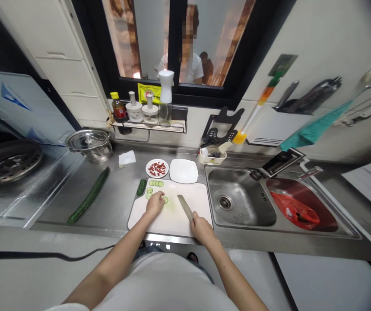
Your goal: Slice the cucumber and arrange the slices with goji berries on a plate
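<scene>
My right hand (201, 227) is closed round the handle of a kitchen knife (185, 206), whose blade points away and to the left over the white cutting board (175, 222). On the board's left half, my left hand (155, 204) has curled fingers, with a cucumber slice (165, 200) at their tips. Several more cucumber slices (156, 183) lie overlapping in a row along the board's far left edge, and others lie just beyond the left hand. A short cucumber piece (141, 187) rests at the board's left edge.
Behind the board stand a plate of chopped red pieces (157, 168) and a white dish (183, 171). Left are a whole cucumber (88, 196), white paper (127, 158) and a lidded steel pot (91, 144). A double sink (242, 196) with a faucet (277, 164) is right.
</scene>
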### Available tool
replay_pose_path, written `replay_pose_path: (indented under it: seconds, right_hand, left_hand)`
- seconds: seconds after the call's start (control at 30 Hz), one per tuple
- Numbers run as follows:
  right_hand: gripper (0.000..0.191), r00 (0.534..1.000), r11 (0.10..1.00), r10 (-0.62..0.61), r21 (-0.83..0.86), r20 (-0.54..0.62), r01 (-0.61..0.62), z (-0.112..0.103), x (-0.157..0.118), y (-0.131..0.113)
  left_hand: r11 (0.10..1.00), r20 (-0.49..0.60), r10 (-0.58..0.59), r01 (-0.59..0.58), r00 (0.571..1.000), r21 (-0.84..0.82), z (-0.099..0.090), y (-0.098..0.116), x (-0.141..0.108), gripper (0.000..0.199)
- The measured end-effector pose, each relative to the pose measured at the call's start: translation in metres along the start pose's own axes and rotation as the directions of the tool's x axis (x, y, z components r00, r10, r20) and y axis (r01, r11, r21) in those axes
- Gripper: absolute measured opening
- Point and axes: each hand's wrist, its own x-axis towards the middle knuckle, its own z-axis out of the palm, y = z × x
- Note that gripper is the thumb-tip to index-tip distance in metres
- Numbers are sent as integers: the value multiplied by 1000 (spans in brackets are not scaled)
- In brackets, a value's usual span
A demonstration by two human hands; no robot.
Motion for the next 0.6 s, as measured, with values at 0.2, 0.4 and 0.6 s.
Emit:
replay_pose_path:
  seconds: [0.2, 0.4, 0.6]
  right_hand:
    - [26, 997, 996, -68, -54, -25, 67, 6, -8, -7]
    - [27, 987, 982, -161, -101, 14, 162, 11, -17, -18]
    - [30, 984, 977, -179, -119, 15, 179, 13, -15, -21]
  left_hand:
    - [1000, -33, 0, 0, 999, -1, 4, -6, 1, 33]
    - [999, -47, -40, 40, 998, 9, 5, -5, 3, 32]
    - [999, -22, -33, 34, 999, 42, 4, -3, 4, 30]
